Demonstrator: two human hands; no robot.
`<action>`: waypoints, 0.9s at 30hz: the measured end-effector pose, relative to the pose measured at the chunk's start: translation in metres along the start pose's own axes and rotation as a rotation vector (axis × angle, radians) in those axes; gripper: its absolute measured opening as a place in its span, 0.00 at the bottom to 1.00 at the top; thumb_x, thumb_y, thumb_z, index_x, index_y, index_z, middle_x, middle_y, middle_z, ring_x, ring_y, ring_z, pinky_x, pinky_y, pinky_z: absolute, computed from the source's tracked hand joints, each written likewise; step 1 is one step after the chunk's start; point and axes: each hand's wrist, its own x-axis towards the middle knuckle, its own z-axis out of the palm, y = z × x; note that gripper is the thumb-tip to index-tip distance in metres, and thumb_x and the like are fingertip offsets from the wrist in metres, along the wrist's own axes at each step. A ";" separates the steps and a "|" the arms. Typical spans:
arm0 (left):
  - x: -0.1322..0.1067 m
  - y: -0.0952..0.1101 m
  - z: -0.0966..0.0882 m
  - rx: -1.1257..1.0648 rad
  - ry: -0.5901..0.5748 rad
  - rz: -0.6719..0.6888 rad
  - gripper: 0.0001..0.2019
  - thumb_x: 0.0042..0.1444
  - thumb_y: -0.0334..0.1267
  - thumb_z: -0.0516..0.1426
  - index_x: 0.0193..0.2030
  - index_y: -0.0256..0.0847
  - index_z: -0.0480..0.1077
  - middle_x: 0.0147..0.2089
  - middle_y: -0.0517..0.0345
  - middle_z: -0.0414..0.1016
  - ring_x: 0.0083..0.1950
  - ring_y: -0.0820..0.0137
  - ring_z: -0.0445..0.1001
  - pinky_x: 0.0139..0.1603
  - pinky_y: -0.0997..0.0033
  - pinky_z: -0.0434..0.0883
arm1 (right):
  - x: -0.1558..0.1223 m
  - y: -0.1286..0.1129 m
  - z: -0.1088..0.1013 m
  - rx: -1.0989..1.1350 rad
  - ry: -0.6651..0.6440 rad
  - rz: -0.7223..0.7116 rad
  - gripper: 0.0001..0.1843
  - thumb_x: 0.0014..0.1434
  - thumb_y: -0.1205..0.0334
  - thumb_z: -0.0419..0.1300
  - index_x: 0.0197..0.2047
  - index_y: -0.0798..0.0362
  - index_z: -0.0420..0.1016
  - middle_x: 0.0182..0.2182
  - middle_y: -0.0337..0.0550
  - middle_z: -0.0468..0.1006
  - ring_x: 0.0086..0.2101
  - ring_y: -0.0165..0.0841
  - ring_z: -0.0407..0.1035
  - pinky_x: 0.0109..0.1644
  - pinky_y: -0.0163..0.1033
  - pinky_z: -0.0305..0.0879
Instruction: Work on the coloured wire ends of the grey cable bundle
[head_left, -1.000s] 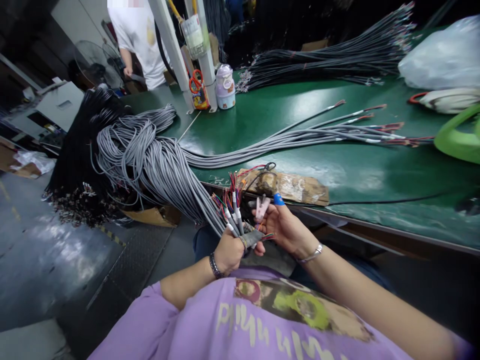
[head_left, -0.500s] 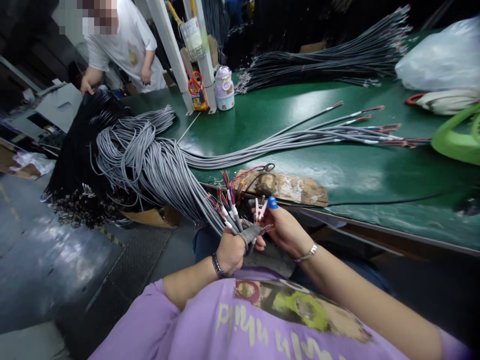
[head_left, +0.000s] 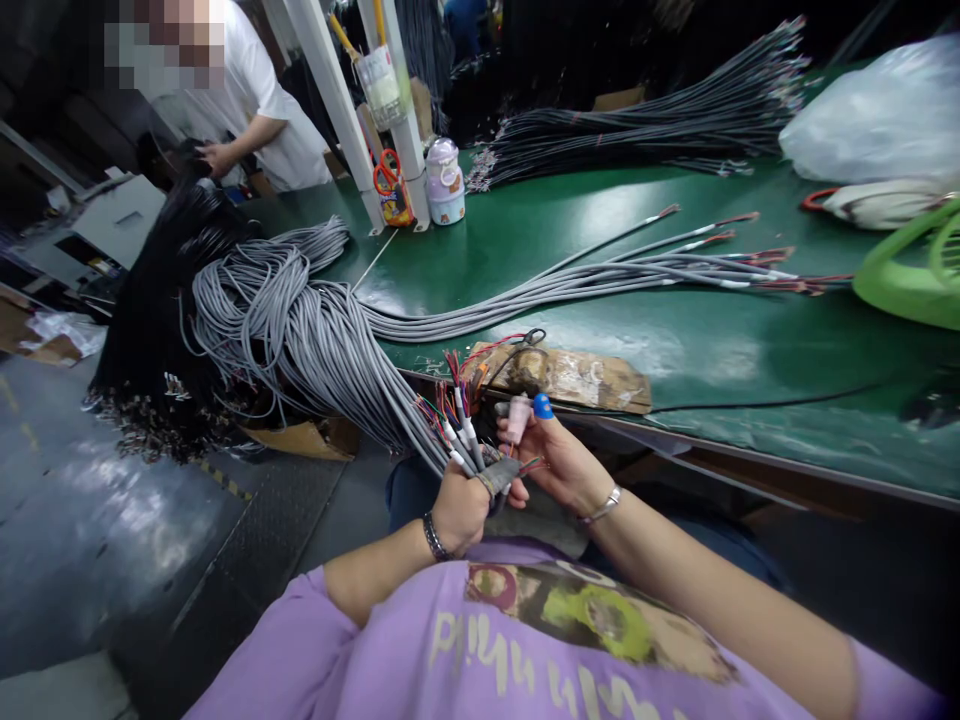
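Note:
My left hand (head_left: 459, 510) is closed around the end of a grey cable, with a grey wrapping (head_left: 498, 476) over its thumb area. Thin coloured wires (head_left: 532, 465) stick out beyond it, toward my right hand (head_left: 566, 465). That hand, its thumb tipped with a blue cover (head_left: 543, 405), pinches a small pink clip-like piece (head_left: 517, 418), blurred by motion. Just above my left hand, several white-banded cable ends (head_left: 459, 435) fan out with stripped coloured wires. They belong to the large bundle of grey cables (head_left: 322, 330) hanging over the table edge.
On the green table (head_left: 570, 225) lie a worn wooden block (head_left: 592, 378), more grey cables and black cable bundles (head_left: 637, 135). A plastic bag (head_left: 874, 110) and a green basket-like item (head_left: 900, 270) are at right. A cup (head_left: 445, 185) stands by a post. A person (head_left: 262, 110) handles black cables (head_left: 172, 260).
The pink piece has turned in my right hand, from spread prongs to a blurred solid side. My left hand stays nearly still. The other person's arm has risen over the black cables.

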 end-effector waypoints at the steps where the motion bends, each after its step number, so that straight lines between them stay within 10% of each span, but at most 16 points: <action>1: -0.001 0.000 -0.001 -0.008 -0.002 -0.006 0.19 0.44 0.51 0.66 0.25 0.36 0.71 0.20 0.58 0.73 0.20 0.73 0.69 0.25 0.73 0.69 | 0.000 0.000 -0.001 0.030 0.026 -0.001 0.32 0.54 0.29 0.54 0.39 0.51 0.73 0.30 0.45 0.77 0.24 0.32 0.68 0.29 0.39 0.67; 14: -0.005 -0.012 -0.015 0.136 -0.098 0.013 0.18 0.49 0.50 0.64 0.25 0.34 0.73 0.22 0.54 0.75 0.22 0.72 0.71 0.28 0.73 0.71 | -0.026 -0.031 -0.003 -0.324 -0.331 0.178 0.16 0.52 0.50 0.67 0.30 0.55 0.73 0.22 0.43 0.79 0.25 0.35 0.74 0.36 0.40 0.67; 22: -0.003 -0.003 -0.020 0.294 -0.327 -0.130 0.15 0.46 0.45 0.66 0.22 0.34 0.74 0.21 0.54 0.74 0.22 0.72 0.70 0.28 0.72 0.69 | -0.031 -0.033 -0.003 -0.529 -0.331 0.162 0.16 0.50 0.50 0.68 0.31 0.56 0.77 0.26 0.41 0.80 0.26 0.32 0.71 0.34 0.38 0.67; 27: -0.002 -0.006 -0.017 0.248 -0.157 -0.054 0.18 0.48 0.50 0.64 0.22 0.34 0.73 0.21 0.54 0.74 0.22 0.72 0.70 0.28 0.72 0.69 | -0.033 -0.033 -0.024 -0.405 -0.143 0.067 0.17 0.50 0.48 0.68 0.31 0.55 0.78 0.29 0.44 0.79 0.30 0.32 0.71 0.38 0.39 0.67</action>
